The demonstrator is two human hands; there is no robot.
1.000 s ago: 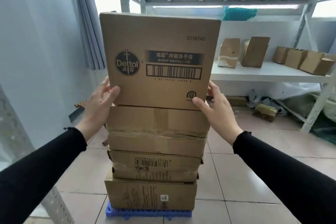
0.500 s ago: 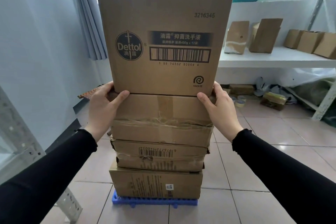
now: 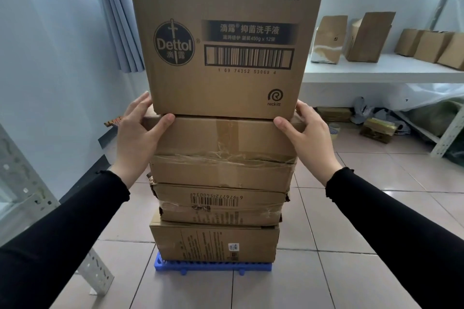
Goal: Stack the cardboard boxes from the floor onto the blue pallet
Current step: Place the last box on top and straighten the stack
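A tall Dettol cardboard box [image 3: 226, 32] sits on top of a stack of three cardboard boxes: a taped box [image 3: 223, 153], a dented box with a barcode [image 3: 218, 204] and a bottom box [image 3: 216, 243]. The stack stands on the blue pallet [image 3: 213, 267] on the tiled floor. My left hand [image 3: 138, 138] grips the Dettol box's lower left corner, thumb at its bottom edge. My right hand [image 3: 308, 138] grips its lower right corner the same way. The box's top edge is cut off by the frame.
A white shelf [image 3: 376, 73] at the right carries several small cardboard boxes [image 3: 369, 37]. Bags and tape rolls [image 3: 376, 128] lie on the floor under it. A metal rack leg [image 3: 95, 273] stands at the lower left, a curtain [image 3: 118, 15] behind.
The Dettol box came down onto the top of the stack, and the view moved closer. Both hands stayed on its lower corners.
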